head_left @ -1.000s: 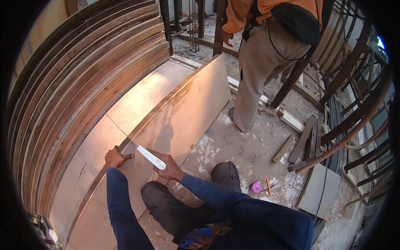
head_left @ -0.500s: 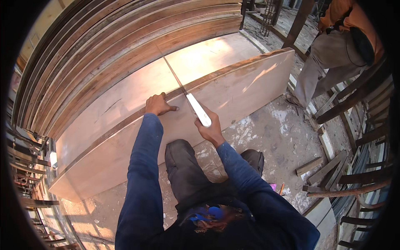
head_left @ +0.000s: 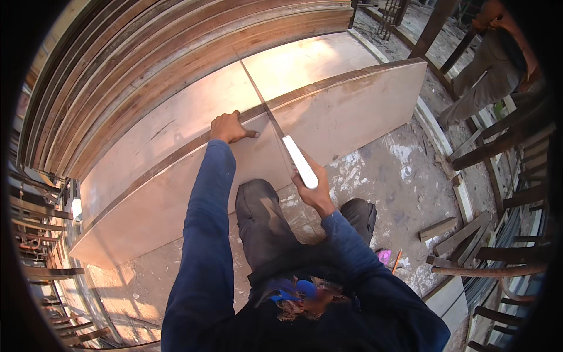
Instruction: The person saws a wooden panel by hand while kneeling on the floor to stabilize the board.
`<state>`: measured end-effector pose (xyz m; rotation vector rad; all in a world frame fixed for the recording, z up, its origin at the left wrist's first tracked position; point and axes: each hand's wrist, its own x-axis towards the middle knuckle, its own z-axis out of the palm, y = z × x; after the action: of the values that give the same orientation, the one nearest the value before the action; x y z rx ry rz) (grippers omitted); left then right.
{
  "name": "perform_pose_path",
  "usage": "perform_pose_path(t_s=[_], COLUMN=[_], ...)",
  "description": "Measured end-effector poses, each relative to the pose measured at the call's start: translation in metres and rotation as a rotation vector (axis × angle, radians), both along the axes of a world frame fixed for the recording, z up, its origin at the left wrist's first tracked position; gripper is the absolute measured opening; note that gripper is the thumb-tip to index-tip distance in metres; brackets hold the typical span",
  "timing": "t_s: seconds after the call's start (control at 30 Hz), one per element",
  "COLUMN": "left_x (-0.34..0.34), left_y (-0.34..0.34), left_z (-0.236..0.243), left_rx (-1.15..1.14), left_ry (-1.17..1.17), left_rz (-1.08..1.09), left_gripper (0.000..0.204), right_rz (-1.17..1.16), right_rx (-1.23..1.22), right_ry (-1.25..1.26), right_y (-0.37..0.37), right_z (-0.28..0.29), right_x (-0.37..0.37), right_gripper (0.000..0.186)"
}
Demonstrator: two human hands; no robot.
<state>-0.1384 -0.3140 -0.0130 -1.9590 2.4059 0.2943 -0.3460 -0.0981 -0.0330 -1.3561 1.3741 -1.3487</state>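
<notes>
Both hands grip: left (head_left: 229, 128) the panel (head_left: 346, 108), right (head_left: 317, 193) the saw (head_left: 298, 159), blade (head_left: 258, 94) slanting forward-left.

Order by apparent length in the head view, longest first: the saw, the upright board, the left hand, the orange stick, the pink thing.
1. Board
2. Saw
3. Left hand
Unranked, smallest: orange stick and pink thing; the sleeve may hide part of the latter.

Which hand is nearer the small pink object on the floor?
Right. The right hand, gripping the white saw handle, is above and left of the pink object in view; the left hand is farther up-left, atop the panel.
</notes>
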Motion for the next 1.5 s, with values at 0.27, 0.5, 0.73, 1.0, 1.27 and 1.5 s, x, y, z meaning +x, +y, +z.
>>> perform_pose_path(t_s=[0.27, 0.5, 0.73, 1.0, 1.27, 1.5], left_x=[0.009, 0.004, 0.007, 0.004, 0.007, 0.005], left_y=[-0.023, -0.014, -0.011, -0.005, -0.012, -0.015], left_z=[-0.008, -0.004, -0.002, -0.006, -0.004, -0.005], left_rx=[0.087, 0.068, 0.068, 0.04, 0.104, 0.076], left_ry=[-0.01, -0.034, -0.012, -0.016, -0.017, -0.042], left_rz=[-0.003, 0.022, -0.027, 0.026, -0.009, 0.015], left_gripper=[0.1, 0.094, 0.1, 0.087, 0.097, 0.094], right_rz=[0.013, 0.042, 0.009, 0.014, 0.007, 0.017], right_rx=[0.033, 0.029, -0.086, -0.097, -0.091, -0.159], right_ry=[0.065, -0.004, 0.07, 0.075, 0.022, 0.094], right_y=[0.119, 0.02, 0.034, 0.069, 0.057, 0.104], right_z=[-0.036, 0.016, -0.033, 0.013, -0.047, 0.008], right_x=[-0.022, -0.005, -0.013, -0.01, -0.016, -0.019], right_gripper=[0.056, 0.059, 0.064, 0.063, 0.058, 0.06])
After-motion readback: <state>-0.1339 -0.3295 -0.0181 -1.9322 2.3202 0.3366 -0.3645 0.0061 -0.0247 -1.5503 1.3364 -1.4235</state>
